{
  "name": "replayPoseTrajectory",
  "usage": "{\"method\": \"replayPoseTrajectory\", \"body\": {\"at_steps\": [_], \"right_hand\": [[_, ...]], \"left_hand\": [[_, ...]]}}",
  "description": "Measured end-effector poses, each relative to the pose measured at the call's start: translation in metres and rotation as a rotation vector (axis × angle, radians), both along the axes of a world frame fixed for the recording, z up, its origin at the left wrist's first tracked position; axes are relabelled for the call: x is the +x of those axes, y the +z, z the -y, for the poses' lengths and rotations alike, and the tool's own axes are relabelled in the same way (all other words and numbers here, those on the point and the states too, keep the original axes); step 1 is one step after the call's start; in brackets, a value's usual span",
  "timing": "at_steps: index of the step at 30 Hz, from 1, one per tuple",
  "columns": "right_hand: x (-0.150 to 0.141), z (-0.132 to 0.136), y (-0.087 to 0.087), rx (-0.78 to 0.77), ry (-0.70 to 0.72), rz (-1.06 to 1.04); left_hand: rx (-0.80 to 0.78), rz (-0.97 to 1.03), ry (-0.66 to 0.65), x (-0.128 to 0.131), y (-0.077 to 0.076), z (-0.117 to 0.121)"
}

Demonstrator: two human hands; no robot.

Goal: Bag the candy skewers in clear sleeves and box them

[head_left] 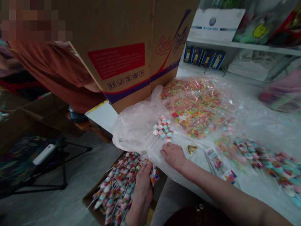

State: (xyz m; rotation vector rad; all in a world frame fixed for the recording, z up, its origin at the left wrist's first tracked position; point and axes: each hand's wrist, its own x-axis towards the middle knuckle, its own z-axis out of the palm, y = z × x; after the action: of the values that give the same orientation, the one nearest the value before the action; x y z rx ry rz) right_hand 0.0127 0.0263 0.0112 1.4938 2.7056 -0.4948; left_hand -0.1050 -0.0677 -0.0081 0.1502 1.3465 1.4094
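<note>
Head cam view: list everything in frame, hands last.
cardboard carton: one, tan with red panel, upper centre, tilted
clear bag of small sweets: one, multicoloured, mid-table
pastel candy sticks: small bunch, on plastic sheet, centre
candy stick row: many, pastel, right
box of candy sticks: one, tan, lower left
gold triangle piece: one, gold, beside right hand
printed packets: two, white and multicoloured, right of right hand
blue packs: four, blue, on white shelf
co-worker's orange top: one, left
left hand: one, at box's sticks
right hand: one, open, flat on sheet
</note>
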Motion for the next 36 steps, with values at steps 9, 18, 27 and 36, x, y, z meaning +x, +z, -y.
{"method": "replayPoseTrajectory", "body": {"at_steps": [9, 18, 27, 36], "right_hand": [[0.077, 0.000, -0.019, -0.308, -0.544, -0.621], [0.119, 0.042, 0.009, -0.630, -0.518, -1.050], [0.146, 0.087, 0.025, -0.183, -0.215, -0.927], [0.156, 0.087, 0.021, -0.030, -0.166, -0.888]], "left_hand": [[-0.007, 0.110, -0.053, 0.006, 0.007, -0.005], [-0.063, 0.378, 0.300, 0.021, 0.037, -0.023], [-0.014, 0.389, 0.306, 0.050, 0.055, -0.041], [0.020, 0.394, 0.333, 0.066, 0.070, -0.046]]}}
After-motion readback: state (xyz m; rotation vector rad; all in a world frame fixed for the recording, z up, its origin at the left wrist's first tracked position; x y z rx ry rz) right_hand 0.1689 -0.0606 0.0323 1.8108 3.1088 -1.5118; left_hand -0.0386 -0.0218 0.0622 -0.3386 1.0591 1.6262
